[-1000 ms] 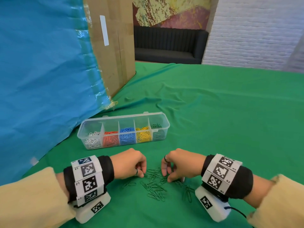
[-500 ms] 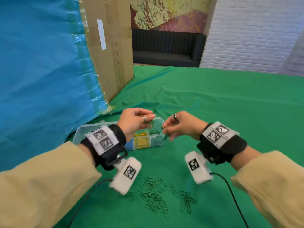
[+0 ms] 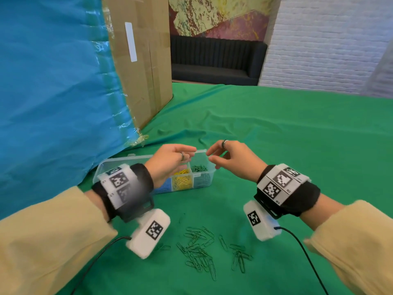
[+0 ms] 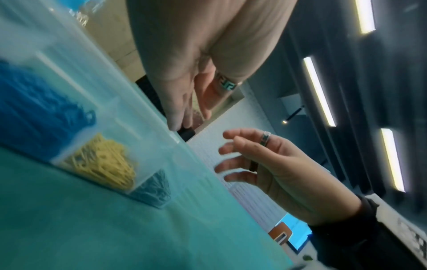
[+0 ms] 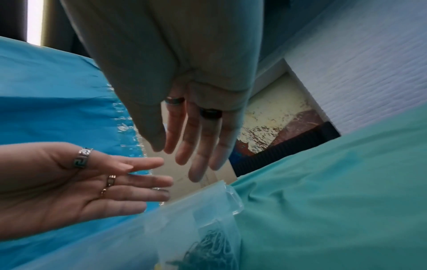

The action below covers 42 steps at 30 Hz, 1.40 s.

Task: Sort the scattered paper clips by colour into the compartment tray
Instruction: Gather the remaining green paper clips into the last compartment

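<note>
Many dark green paper clips (image 3: 202,252) lie tangled on green cloth (image 3: 276,145).

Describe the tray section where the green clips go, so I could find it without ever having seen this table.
On the green tablecloth, a clear plastic compartment tray sits before the cardboard box. The green compartment is its rightmost section, below both hands' fingertips. Its neighbour holds yellow clips; this one holds dark green.

The head view looks forward and down across the green-clothed surface (image 3: 276,135) from above both wrists. Each wrist view sits low and very close, tilted, looking up along its own hand. All three share the clear plastic compartment tray (image 3: 209,167) (image 4: 148,146) (image 5: 231,197), and each wrist view catches the opposite hand.
</note>
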Motion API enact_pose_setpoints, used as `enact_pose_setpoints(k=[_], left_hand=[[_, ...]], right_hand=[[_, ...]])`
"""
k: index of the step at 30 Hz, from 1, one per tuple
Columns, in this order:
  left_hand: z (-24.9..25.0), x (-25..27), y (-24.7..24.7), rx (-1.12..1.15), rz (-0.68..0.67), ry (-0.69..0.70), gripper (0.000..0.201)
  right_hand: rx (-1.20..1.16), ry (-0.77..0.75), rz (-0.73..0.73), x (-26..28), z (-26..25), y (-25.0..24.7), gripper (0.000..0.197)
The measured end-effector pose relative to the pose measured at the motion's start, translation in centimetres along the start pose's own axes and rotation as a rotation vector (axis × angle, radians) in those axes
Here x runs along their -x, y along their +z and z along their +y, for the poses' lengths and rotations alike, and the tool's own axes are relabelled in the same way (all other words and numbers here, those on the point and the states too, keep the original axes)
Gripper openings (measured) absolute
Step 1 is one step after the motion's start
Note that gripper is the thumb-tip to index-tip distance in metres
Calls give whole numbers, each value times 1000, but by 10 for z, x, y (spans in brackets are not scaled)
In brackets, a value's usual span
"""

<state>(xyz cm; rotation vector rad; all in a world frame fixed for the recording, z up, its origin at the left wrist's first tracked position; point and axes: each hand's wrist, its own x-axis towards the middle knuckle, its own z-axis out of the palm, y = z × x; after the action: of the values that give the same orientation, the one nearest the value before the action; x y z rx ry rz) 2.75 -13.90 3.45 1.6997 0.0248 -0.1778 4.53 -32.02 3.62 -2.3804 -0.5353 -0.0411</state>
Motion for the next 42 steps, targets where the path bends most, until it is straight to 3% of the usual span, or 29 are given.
enact_pose_setpoints(k=[2,4,5,7,9,11,15,17,20,25,30,34,39,42], left_hand=[[-2,18,-10,-188,-35,186,22],[-8,38,-21,-508,-157,350,14],[-12,46,-27,-714,-252,349,9],[-25,58,-36,-1104,-456,203,20],[-37,65,-41,-1301,-590,-13,44],[-46,68,-38,-1281,-643,-132,57],[-52,69,-22,-1185,-631,-98,57],[-53,69,-16,-1094,-627,-107,51],[-53,70,-14,-1017,-658,-118,44],[-54,73,-13,-1047,-681,-10,32],[-51,66,-17,-1011,-645,1,28],[-46,52,-19,-830,-503,9,28],[-49,37,-12,-889,-363,35,15],[-51,35,-5,-1047,-346,3,45]], right_hand=[[82,8,-169,21,-1,-4,3],[187,103,-493,43,1,-5,15],[228,186,-637,53,3,-4,23],[288,339,-771,72,5,-2,35],[370,393,-777,86,3,1,44],[394,417,-798,96,-3,5,55],[496,293,-774,109,-18,21,72],[534,213,-729,110,-19,28,65],[390,255,-724,110,-15,31,43],[256,245,-731,110,-6,30,21],[202,238,-722,112,-1,29,27],[157,239,-724,115,3,28,26],[87,254,-685,107,6,15,21],[61,258,-627,93,8,3,19]])
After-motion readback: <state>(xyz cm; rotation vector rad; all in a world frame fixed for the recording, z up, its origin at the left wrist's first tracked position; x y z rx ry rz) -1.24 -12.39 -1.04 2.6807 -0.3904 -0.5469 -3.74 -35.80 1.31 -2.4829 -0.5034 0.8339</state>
